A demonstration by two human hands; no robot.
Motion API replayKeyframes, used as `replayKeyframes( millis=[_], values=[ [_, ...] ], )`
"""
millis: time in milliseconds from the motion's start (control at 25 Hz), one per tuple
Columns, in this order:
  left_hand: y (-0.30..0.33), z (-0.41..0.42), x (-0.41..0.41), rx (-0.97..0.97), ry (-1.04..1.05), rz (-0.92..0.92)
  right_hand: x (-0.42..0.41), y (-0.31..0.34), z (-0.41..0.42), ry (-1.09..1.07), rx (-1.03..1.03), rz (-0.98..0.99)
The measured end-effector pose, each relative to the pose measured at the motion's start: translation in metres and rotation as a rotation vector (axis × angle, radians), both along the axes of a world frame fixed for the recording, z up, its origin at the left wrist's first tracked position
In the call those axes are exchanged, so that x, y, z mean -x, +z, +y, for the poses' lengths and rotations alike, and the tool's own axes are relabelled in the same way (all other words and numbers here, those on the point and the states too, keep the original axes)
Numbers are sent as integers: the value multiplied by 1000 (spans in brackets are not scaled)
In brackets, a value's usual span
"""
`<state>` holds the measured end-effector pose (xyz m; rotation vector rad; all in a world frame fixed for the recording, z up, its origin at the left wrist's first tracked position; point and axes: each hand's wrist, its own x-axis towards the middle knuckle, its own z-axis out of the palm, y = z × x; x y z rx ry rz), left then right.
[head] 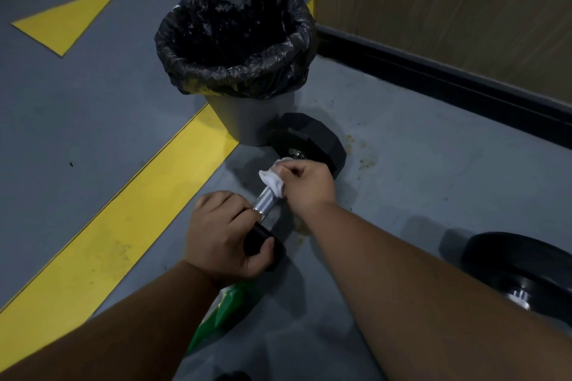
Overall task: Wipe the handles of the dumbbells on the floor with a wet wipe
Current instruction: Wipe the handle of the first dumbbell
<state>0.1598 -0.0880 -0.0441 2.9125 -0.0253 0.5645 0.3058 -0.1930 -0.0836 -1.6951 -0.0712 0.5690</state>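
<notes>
1. Step in hand: wiping the handle of the near dumbbell [305,145]. It lies on the grey floor [418,170], its far head just beside the lined waste bin [238,49], its near head under the left hand.

2. Right hand [306,184]: fingers curled around the white wet wipe [272,179], which is wrapped over the knurled steel handle [266,197] at its far end, close to the far head. The hand is clamped on wipe and handle together.

3. Left hand [223,232]: fingers and thumb curled over the near black head [258,237] and the near end of the handle. Judged function: steadying the dumbbell against rolling.

4. Progress, judged: a bare stretch of knurled steel shows between the 2 hands. Whether it has been wiped cannot be told.

5. Next move, judged: slide the wipe down the handle toward the left hand, twisting around the bar so the full circumference is covered. The left hand must hold firm, and may need to shift back off the near end of the handle.

6. Remaining work, judged: a 2nd dumbbell [520,272] lies at the right edge, well apart from both hands, its handle mostly out of view.

7. Supply: a green wipes pack [230,309] lies on the floor just below the left wrist, partly hidden by the forearm.
</notes>
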Motion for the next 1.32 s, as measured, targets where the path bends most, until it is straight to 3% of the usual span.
replayKeyframes(
  millis=[240, 480, 720, 960, 1200, 1320],
  values=[
    [-3, 8, -2, 42, -19, -9, 45, -4, -7, 220, -25, 57],
    [-2, 11, -2, 49, -11, 3, -4, -5, 3, -10, 33, -57],
    [-3, 29, -3, 118, 4, 26, 43, -5, 5, 222, -16, 25],
    [0, 53, -6, 227, 35, 37, 10, 0, 29, 91, 23, -35],
    [-6, 55, -4, 222, 25, 17, 41, -3, 27, 259, 54, 40],
    [-2, 56, -1, 155, -7, 74, 10, -3, 28, 160, 57, -47]
  ],
)
